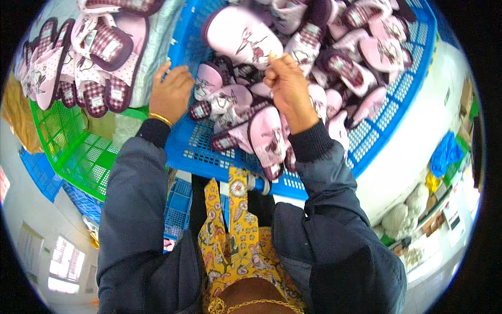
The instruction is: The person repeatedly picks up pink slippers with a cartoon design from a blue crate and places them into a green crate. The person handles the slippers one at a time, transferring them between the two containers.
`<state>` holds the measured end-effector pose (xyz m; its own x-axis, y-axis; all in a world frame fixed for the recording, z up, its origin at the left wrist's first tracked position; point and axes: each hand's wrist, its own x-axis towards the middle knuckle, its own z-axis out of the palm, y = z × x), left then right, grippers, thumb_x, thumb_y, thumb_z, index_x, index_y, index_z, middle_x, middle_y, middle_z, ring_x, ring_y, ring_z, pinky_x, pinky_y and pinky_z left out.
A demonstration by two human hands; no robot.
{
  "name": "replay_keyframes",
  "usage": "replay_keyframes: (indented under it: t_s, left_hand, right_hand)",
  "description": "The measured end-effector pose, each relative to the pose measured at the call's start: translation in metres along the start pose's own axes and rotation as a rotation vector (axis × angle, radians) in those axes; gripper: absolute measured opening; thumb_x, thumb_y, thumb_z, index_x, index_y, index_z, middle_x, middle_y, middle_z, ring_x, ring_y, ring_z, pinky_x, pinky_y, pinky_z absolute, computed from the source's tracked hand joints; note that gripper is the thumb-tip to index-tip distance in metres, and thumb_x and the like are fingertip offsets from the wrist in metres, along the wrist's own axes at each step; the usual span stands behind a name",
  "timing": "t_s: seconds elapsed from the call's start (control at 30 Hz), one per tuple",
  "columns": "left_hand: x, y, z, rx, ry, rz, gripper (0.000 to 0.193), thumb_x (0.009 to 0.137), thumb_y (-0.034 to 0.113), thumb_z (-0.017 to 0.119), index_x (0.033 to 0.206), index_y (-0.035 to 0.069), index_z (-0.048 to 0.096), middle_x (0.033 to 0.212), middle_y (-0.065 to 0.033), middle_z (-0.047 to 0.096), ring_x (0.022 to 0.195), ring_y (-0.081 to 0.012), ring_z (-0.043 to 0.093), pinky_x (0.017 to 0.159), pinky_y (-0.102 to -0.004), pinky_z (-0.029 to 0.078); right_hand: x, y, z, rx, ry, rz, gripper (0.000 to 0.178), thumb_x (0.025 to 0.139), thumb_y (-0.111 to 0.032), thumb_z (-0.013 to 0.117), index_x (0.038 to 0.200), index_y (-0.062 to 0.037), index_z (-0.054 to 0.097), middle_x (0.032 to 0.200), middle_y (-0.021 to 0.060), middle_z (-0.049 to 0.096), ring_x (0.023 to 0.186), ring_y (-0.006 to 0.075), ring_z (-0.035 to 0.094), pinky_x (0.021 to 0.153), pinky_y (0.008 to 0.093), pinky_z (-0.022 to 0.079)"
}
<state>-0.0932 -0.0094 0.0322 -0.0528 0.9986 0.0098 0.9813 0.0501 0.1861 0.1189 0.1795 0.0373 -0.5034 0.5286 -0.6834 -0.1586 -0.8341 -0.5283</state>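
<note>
Right hand (pixel 289 89): thumb and finger pinching pink slipper (pixel 241 37) by its edge.
Left hand (pixel 172 91): fingers loosely spread, seemingly empty.
Slipper position: over heap in blue crate (pixel 180 152).
Drop risk: narrow, one-sided pinch; I judge slipper could twist free.

From here I can read no wording: the pale labels (pixel 111 48) on the slippers (pixel 43 86) beside the left edge of the blue basket (pixel 374 137) are too small.

Right hand (pixel 291 89) pinches 1 pink slipper (pixel 240 35) by edge, over blue basket (pixel 384 118) heaped with loose slippers (pixel 265 133). Left hand (pixel 171 94) at basket's left side, fingers (pixel 161 72) loosely bent. Slipper stack (pixel 47 78) left, beside green basket (pixel 68 157).
</note>
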Motion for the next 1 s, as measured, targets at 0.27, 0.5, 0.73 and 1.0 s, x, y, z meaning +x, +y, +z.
replay_keyframes:
  t_s: [0.27,0.5,0.73,1.0]
  left_hand:
    - [-0.001,0.001,0.0,0.019,0.011,0.029,0.019,0.075,0.009,0.064,0.093,0.011,0.066,0.103,0.0011,0.066,0.116,-0.0166,0.054,0.111,-0.0465,0.028]
    - [0.003,0.003,0.002,-0.028,0.07,0.082,0.015,0.074,0.009,0.063,0.088,0.012,0.065,0.097,0.001,0.066,0.113,-0.0168,0.056,0.111,-0.046,0.028]
    - [-0.006,-0.004,-0.003,-0.008,0.07,0.074,0.013,0.076,0.013,0.058,0.086,0.01,0.066,0.095,-0.0055,0.066,0.111,-0.0212,0.057,0.109,-0.0498,0.031]
    - [-0.005,0.005,-0.021,-0.425,0.113,0.043,0.008,0.076,0.016,0.061,0.081,0.013,0.066,0.087,-0.0059,0.063,0.095,-0.0248,0.058,0.106,-0.0504,0.032]
  right_hand:
    - [-0.161,-0.008,-0.032,-0.335,0.503,-0.482,0.025,0.101,-0.018,0.052,0.117,0.0004,0.051,0.108,0.0102,0.063,0.093,0.0183,0.065,0.083,0.0296,0.052]
    - [-0.206,0.12,-0.071,-0.404,0.669,-0.537,0.04,0.085,0.008,0.064,0.121,-0.0002,0.047,0.109,0.0099,0.061,0.1,0.0167,0.062,0.091,0.0279,0.048]
    - [-0.177,0.144,-0.094,-1.336,0.786,-0.709,0.041,0.075,-0.002,0.068,0.115,0.0021,0.062,0.118,0.0173,0.062,0.108,0.0354,0.058,0.098,0.0427,0.042]
    - [-0.206,0.102,-0.047,-1.226,0.806,-0.767,0.032,0.083,0.001,0.058,0.115,0.0017,0.063,0.116,0.0227,0.059,0.11,0.0401,0.054,0.095,0.0433,0.041]
